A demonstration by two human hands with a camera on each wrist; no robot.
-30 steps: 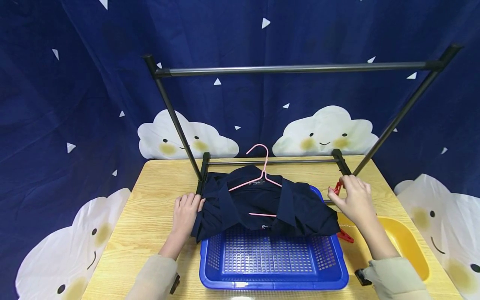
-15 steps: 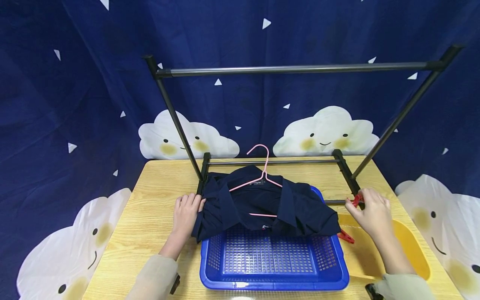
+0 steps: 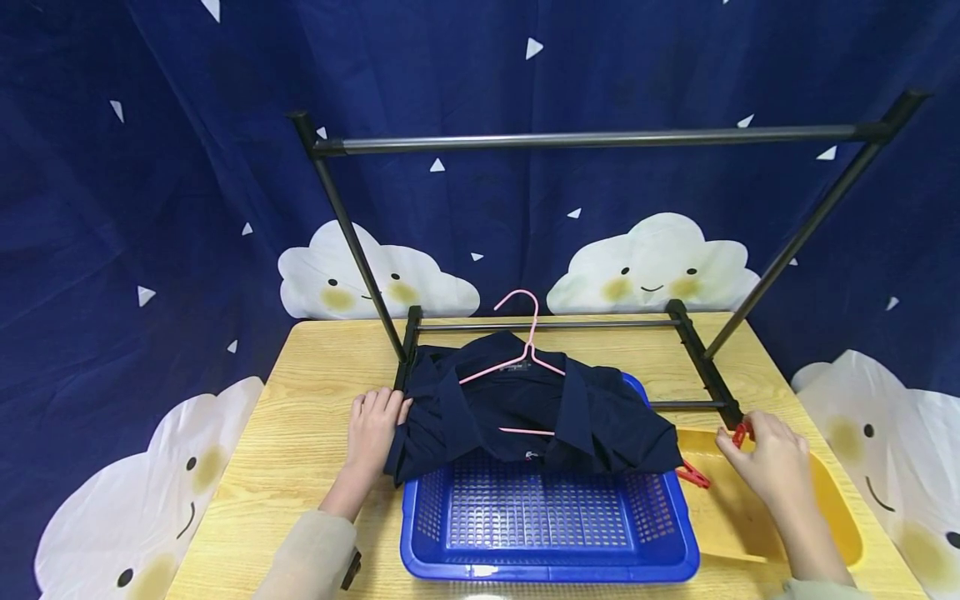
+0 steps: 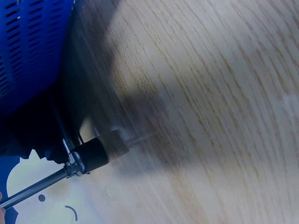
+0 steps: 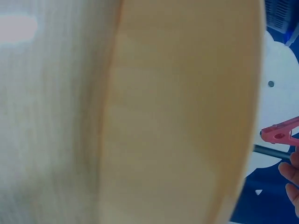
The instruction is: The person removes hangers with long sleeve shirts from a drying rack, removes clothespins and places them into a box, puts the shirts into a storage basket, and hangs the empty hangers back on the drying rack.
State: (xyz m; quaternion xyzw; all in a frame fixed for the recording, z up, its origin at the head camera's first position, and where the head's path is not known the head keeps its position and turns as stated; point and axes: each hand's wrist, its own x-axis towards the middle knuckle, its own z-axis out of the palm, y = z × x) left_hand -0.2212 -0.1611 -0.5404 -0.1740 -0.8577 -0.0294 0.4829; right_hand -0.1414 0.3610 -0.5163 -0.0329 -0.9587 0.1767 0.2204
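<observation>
My right hand [image 3: 776, 458] pinches a red clothespin [image 3: 740, 433] over the far part of the yellow basin [image 3: 840, 508]. In the right wrist view, the clothespin [image 5: 280, 132] shows at the right edge above my fingertips [image 5: 289, 172]. My left hand [image 3: 372, 429] lies at the left edge of a dark navy collared shirt [image 3: 510, 400], its thumb against the cloth; I cannot tell whether it grips anything. A pink hanger [image 3: 534, 321] sits inside the shirt, hook up. The shirt is draped across the far half of a blue plastic basket [image 3: 547, 571].
A black rack stands over the table [image 3: 315, 367], its top bar [image 3: 600, 137] high above the shirt. The rack's right foot [image 3: 712, 383] ends near the basin. Another red clothespin [image 3: 693, 475] lies at the basin's left side, beside the basket.
My right hand has moved right and nearer with the red clothespin, from beside the rack's right upright to over the basin. My left hand, the shirt and the hanger have stayed put.
</observation>
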